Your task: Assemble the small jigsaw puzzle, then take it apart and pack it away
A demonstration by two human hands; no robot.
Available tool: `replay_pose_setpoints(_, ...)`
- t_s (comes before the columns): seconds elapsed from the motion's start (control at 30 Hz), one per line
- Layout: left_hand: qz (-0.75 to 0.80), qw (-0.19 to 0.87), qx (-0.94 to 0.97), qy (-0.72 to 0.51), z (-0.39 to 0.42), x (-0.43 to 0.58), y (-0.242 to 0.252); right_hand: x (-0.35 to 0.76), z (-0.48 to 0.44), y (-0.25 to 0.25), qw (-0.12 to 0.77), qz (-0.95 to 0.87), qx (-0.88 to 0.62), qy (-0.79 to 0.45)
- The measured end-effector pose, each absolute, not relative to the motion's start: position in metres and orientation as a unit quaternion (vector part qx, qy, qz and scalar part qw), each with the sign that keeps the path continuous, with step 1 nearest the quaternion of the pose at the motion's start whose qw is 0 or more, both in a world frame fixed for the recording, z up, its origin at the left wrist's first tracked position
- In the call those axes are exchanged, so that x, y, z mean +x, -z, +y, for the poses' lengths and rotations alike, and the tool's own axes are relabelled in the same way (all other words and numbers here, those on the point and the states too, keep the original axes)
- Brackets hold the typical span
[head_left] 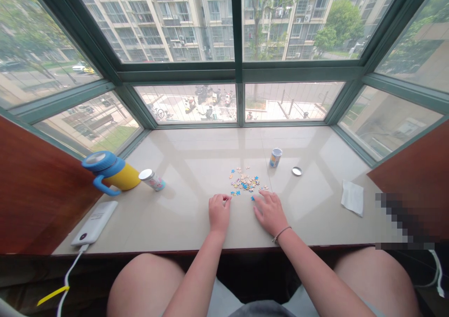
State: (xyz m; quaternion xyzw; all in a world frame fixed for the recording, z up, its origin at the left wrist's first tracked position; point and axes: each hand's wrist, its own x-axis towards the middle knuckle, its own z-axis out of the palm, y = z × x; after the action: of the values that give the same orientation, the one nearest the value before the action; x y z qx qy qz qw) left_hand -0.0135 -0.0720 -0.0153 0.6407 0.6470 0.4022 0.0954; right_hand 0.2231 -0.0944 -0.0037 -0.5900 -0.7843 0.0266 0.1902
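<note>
A loose heap of small jigsaw puzzle pieces [245, 183], mostly pale with some blue ones, lies on the glossy sill in front of my hands. My left hand [219, 212] rests just left of and nearer than the heap, its thumb and index finger pinched together; whatever may be between them is too small to make out. To the right, my right hand [271, 212] lies palm down with its fingers spread. A blue puzzle piece [252, 198] is by its index fingertip, and a few pale pieces lie just beyond its fingers.
An open can [275, 158] stands behind the heap, with a round lid [297, 171] beside it. Leftward are a tilted-looking lidded can [152, 180], a yellow-blue jug [121, 173] and a cabled white power bank [94, 223]. A white tissue [352, 198] lies right. Windows enclose the sill [196, 148].
</note>
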Motion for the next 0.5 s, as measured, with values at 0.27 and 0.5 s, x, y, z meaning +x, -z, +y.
replay_pose_setpoints(0.27, 0.681, 0.082, 0.623, -0.377, -0.065, -0.016, 0.022, 0.222, -0.088, 0.015, 0.182, -0.751, -0.635, -0.016)
replay_pose_setpoints(0.5, 0.675, 0.053, 0.653, -0.34, -0.069, -0.009, 0.014, 0.221, -0.088, 0.017, 0.188, -0.751, -0.633, -0.018)
